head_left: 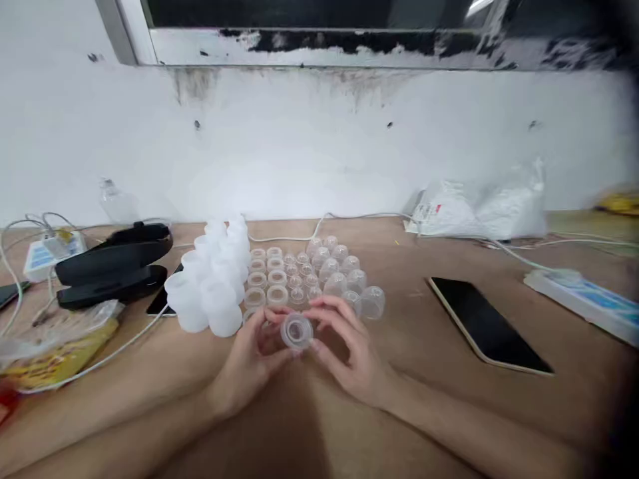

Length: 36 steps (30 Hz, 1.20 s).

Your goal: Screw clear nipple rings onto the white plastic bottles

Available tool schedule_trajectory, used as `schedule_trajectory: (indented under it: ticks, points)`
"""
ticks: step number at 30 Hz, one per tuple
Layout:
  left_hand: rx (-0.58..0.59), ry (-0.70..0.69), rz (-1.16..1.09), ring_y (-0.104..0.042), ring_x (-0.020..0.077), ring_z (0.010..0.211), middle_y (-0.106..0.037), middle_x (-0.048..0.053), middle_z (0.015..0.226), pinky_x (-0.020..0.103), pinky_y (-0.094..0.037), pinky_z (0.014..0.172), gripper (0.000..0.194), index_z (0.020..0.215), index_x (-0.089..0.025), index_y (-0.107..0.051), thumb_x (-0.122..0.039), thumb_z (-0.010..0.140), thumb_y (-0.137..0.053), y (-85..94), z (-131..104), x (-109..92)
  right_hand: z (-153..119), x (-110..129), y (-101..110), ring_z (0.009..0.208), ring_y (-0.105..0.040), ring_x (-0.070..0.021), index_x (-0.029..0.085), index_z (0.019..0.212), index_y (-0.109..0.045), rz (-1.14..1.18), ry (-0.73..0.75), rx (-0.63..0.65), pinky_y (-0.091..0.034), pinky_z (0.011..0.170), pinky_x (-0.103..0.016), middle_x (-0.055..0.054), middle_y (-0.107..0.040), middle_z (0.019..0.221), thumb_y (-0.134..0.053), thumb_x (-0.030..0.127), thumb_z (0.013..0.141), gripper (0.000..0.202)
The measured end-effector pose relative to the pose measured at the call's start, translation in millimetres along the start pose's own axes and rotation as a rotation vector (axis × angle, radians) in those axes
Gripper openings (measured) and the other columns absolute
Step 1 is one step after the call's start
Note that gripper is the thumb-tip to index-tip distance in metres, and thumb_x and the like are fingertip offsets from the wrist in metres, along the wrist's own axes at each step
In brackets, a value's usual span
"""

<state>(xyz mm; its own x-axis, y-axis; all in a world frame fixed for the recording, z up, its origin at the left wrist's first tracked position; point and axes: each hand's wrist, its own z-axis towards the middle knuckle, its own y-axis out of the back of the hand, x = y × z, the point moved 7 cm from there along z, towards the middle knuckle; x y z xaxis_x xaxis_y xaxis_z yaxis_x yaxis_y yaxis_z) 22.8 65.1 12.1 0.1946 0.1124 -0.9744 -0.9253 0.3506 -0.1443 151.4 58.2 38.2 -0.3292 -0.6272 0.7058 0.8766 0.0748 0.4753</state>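
Note:
A clear round bottle ring (296, 330), with concentric circles showing in its middle, is held up between my two hands. My left hand (249, 362) pinches its left side with thumb and fingers. From the right, my right hand (352, 359) grips its edge with the thumb and curled fingers. Whether a teat sits inside the ring I cannot tell. Just beyond the hands lie rows of clear screw rings (277, 295), small clear silicone teats (296, 295) and clear domed caps (373, 303). White cylindrical bottles (222, 309) stand grouped to the left.
A phone (489, 326) and a power strip (589, 299) lie at right. White plastic bags (479, 206) rest against the wall. At left are a black case (114, 263), another power strip (54, 253), a yellow packet (64, 349) and a white cable (114, 356).

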Motion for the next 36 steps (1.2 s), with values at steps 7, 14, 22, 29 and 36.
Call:
schedule_trajectory:
  ticks: [7, 14, 22, 29, 36]
  points:
    - [0.029, -0.144, 0.268, -0.047, 0.017, 0.109, -0.05, 0.004, 0.111, 0.032, -0.037, 0.094, 0.022, 0.083, -0.018, -0.043, -0.014, 0.072, -0.062, -1.5, -3, -9, -3, -30, -36, 0.056, -0.055, -0.0075, 0.018, 0.108, -0.038, 0.568, -0.492, 0.198, -0.042, 0.033, -0.014, -0.004, -0.052, 0.083, -0.045, 0.041, 0.08, 0.037]
    - [-0.001, -0.063, 0.335, -0.057, 0.0143, 0.078, -0.058, 0.004, 0.087, 0.029, -0.045, 0.072, 0.012, 0.088, -0.016, -0.046, -0.027, 0.084, -0.047, -10.8, 1, -11, -3, -28, -23, 0.048, -0.051, -0.0032, 0.018, 0.096, -0.045, 0.462, -0.497, 0.038, -0.038, 0.029, -0.009, 0.001, -0.052, 0.075, -0.048, 0.039, 0.079, 0.027]
    - [-0.034, 0.076, 0.124, -0.053, 0.0103, 0.054, -0.054, -0.002, 0.06, 0.021, -0.041, 0.05, 0.016, 0.084, -0.015, -0.044, -0.031, 0.083, -0.046, -13.2, 15, 10, 5, -30, -28, 0.037, -0.047, -0.0032, 0.017, 0.093, -0.044, 0.491, -0.501, 0.012, -0.036, 0.026, -0.01, 0.004, -0.049, 0.061, -0.046, 0.041, 0.08, 0.028]
    - [-0.065, 0.115, 0.114, -0.052, 0.0102, 0.051, -0.053, -0.003, 0.056, 0.021, -0.041, 0.048, 0.016, 0.074, -0.016, -0.04, -0.028, 0.079, -0.05, -11.1, 13, 17, 4, -35, -31, 0.04, -0.05, -0.0027, 0.016, 0.089, -0.047, 0.465, -0.508, 0.057, -0.038, 0.027, -0.011, 0.002, -0.046, 0.071, -0.044, 0.037, 0.081, 0.023]
    - [-0.106, 0.019, 0.156, -0.054, 0.0106, 0.069, -0.052, 0.0, 0.077, 0.022, -0.045, 0.06, 0.013, 0.084, -0.017, -0.043, -0.023, 0.078, -0.053, -3.8, 14, 10, 6, -29, -27, 0.063, -0.054, -0.0066, 0.019, 0.1, -0.049, 0.494, -0.437, 0.055, -0.048, 0.036, -0.014, -0.004, -0.044, 0.093, -0.048, 0.034, 0.079, 0.026]
